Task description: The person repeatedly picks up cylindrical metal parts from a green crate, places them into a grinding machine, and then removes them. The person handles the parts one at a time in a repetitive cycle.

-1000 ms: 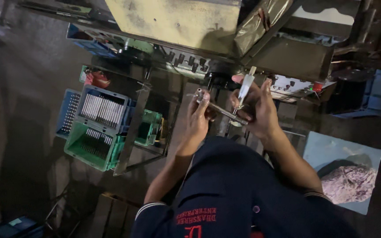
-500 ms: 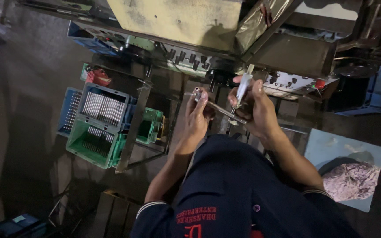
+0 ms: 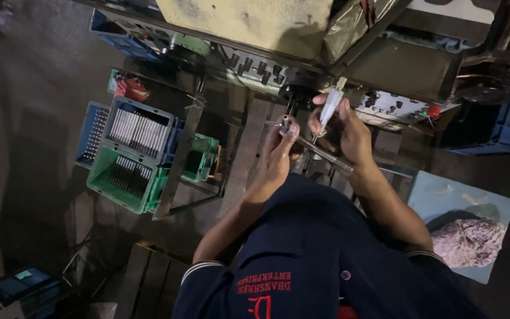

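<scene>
Slim metal rod (image 3: 314, 149): grey, tilted, running from upper centre down to the right. Pale pen-like tool (image 3: 330, 106): near upright, tip downward, just above the rod.

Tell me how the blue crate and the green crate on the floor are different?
The blue crate sits farther from the person, and the green crate sits closer, tucked right against it. The blue crate's rods are pale and shiny and fill it in a tight row; the green crate's rods look darker and there seem to be fewer. Both are open plastic crates holding thin metal rods, away from the left hand.
</scene>
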